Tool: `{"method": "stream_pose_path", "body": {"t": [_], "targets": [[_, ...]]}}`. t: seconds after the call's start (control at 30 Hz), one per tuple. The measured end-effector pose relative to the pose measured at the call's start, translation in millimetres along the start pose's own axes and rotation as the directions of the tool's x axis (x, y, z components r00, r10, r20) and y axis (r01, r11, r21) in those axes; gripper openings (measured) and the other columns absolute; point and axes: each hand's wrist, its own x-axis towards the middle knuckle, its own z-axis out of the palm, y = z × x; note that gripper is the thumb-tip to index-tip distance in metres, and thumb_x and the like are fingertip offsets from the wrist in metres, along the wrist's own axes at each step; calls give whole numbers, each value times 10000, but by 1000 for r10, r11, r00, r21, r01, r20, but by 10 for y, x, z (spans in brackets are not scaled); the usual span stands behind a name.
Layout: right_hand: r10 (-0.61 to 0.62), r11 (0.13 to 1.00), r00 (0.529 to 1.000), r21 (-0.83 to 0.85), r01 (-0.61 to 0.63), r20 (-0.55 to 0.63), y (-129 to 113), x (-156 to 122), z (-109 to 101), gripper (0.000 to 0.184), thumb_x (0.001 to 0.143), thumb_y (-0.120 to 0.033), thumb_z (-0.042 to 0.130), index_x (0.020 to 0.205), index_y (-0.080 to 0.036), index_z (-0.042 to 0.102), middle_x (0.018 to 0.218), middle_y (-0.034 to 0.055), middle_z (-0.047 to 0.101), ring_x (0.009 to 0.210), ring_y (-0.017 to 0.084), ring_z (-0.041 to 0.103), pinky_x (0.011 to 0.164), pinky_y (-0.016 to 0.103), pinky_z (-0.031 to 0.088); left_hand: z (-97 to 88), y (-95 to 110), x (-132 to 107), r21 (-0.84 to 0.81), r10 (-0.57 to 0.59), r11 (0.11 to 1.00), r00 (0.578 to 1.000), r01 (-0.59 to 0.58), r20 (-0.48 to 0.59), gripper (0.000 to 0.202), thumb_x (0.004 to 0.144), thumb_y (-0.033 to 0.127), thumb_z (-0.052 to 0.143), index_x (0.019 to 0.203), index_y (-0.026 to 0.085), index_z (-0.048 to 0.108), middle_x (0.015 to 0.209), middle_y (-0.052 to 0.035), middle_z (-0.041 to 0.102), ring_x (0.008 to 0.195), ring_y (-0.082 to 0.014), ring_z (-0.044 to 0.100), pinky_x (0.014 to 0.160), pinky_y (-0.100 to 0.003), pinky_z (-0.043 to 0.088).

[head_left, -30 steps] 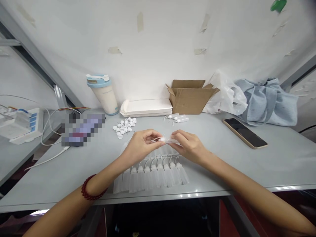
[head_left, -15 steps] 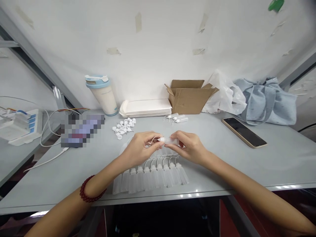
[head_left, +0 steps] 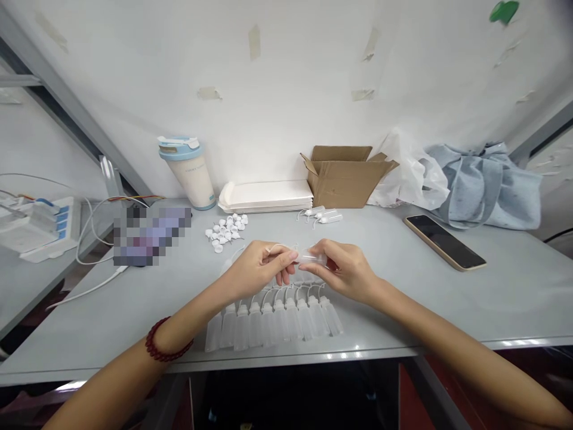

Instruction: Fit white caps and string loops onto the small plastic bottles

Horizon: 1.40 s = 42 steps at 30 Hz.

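Note:
Both my hands meet over the grey table (head_left: 447, 298), holding one small translucent plastic bottle (head_left: 312, 258) between them. My right hand (head_left: 342, 269) grips the bottle's body. My left hand (head_left: 259, 269) pinches its cap end, where a thin white tether loops out. Just below my hands lies a row of several similar capped bottles (head_left: 274, 318) side by side near the table's front edge. A small heap of white caps (head_left: 226, 230) lies beyond my left hand. Three more bottles (head_left: 320, 215) lie further back in front of the cardboard box.
An open cardboard box (head_left: 344, 176), a stack of white trays (head_left: 266, 195) and a blue-lidded cup (head_left: 188, 173) stand along the wall. A phone (head_left: 443, 240), a plastic bag (head_left: 409, 173) and blue cloth (head_left: 487, 182) sit at right. Cables and a white device (head_left: 33, 224) lie at left.
My left fingers have shifted along the bottle's cap end, curling closer round it. The bottle stays between both hands in nearly the same spot.

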Motion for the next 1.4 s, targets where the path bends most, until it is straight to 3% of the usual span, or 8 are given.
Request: {"method": "stream_pose_path", "body": {"t": [0.23, 0.37, 0.47, 0.73, 0.9, 1.07, 1.3, 1.4], "targets": [[247, 935, 966, 242, -259, 81, -48, 33, -80, 235, 857, -350, 614, 743, -154, 554, 552, -35, 517, 445, 60, 355, 424, 192, 314, 69, -23, -29, 114, 248, 964, 967, -239, -66, 177, 891, 203, 527, 829, 133, 677, 741, -23, 666, 651, -114, 626, 630, -220, 504], [332, 878, 937, 325, -351, 114, -38, 62, -96, 234, 834, -364, 638, 750, -150, 594, 576, -26, 551, 445, 57, 365, 410, 197, 302, 95, -41, -32, 133, 283, 955, 949, -266, -138, 126, 868, 199, 569, 868, 146, 683, 813, -31, 684, 693, -125, 637, 630, -223, 506], [285, 901, 957, 325, -287, 55, -37, 59, -78, 210, 813, -353, 668, 787, -156, 599, 592, -27, 564, 465, 64, 416, 432, 199, 359, 74, -29, -24, 86, 231, 972, 959, -220, -163, 145, 866, 259, 583, 887, 153, 680, 822, -23, 694, 693, -119, 633, 630, -213, 512], [67, 990, 996, 128, -60, -55, -36, -11, -2, 193, 868, -350, 611, 900, -162, 584, 661, 6, 605, 505, 86, 484, 479, 215, 429, 57, -38, -7, 62, 74, 995, 997, -73, -17, 415, 936, 379, 437, 649, 138, 617, 596, 3, 620, 555, -93, 594, 562, -193, 480], [167, 967, 986, 198, -162, -9, -79, 9, -27, 166, 888, -328, 578, 831, -172, 562, 585, -30, 552, 461, 72, 434, 450, 201, 384, 99, -34, -23, 81, 92, 993, 993, -86, -67, 402, 921, 358, 459, 602, 140, 568, 550, 16, 577, 504, -86, 567, 522, -190, 451], [332, 875, 941, 352, -333, 63, -93, 22, -27, 328, 925, -297, 495, 618, -189, 448, 466, -64, 449, 406, 55, 387, 414, 183, 317, 150, -35, -48, 295, 262, 926, 964, -236, -52, 343, 904, 304, 495, 611, 144, 572, 553, 16, 578, 526, -86, 526, 530, -201, 398], [247, 918, 964, 294, -266, 101, -99, 45, -25, 205, 909, -329, 513, 923, -161, 628, 724, 26, 618, 582, 106, 507, 546, 231, 414, 100, -30, -49, 248, 176, 959, 974, -137, -145, 432, 924, 366, 446, 557, 156, 535, 496, 22, 543, 464, -87, 515, 491, -201, 412], [266, 903, 953, 307, -299, 147, -111, 63, -49, 236, 917, -338, 492, 925, -169, 657, 740, 32, 620, 616, 120, 504, 582, 254, 415, 92, -41, -49, 206, 136, 973, 981, -106, -135, 425, 925, 380, 443, 581, 154, 547, 518, 20, 554, 460, -87, 535, 471, -192, 421]]}}
